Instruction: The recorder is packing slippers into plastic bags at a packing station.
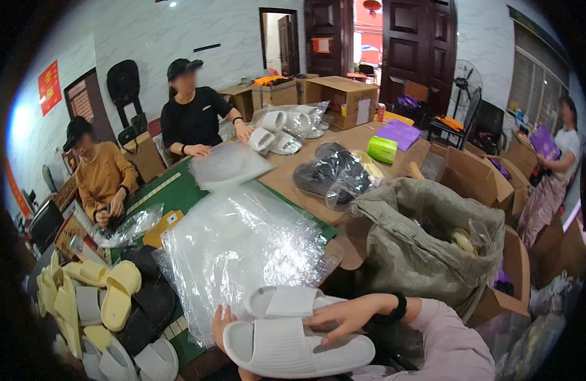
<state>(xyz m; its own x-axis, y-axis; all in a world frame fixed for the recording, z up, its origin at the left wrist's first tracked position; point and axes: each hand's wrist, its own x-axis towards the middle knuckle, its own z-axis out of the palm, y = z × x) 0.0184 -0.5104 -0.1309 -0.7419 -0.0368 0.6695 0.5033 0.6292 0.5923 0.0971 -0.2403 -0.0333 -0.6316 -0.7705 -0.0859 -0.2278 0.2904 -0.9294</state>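
A pair of white slide slippers lies in front of me at the table's near edge. The nearer slipper (279, 348) is held at its toe end by my left hand (220, 325), whose fingertips show beyond it. My right hand (355, 313) grips the pair from the right, its thumb on the nearer slipper's footbed and its other fingers over the farther slipper (285, 302). Just beyond the slippers spreads a stack of clear plastic bags (233, 244). Yellow slippers (120, 297), grey ones (154, 359) and black ones pile up at my left.
A large woven sack (426, 254) stands at my right beside open cartons (474, 174). Across the table (363, 136), a person in black touches another bag stack (229, 166) near bagged white slippers (277, 136). A person in orange sits left; another stands far right.
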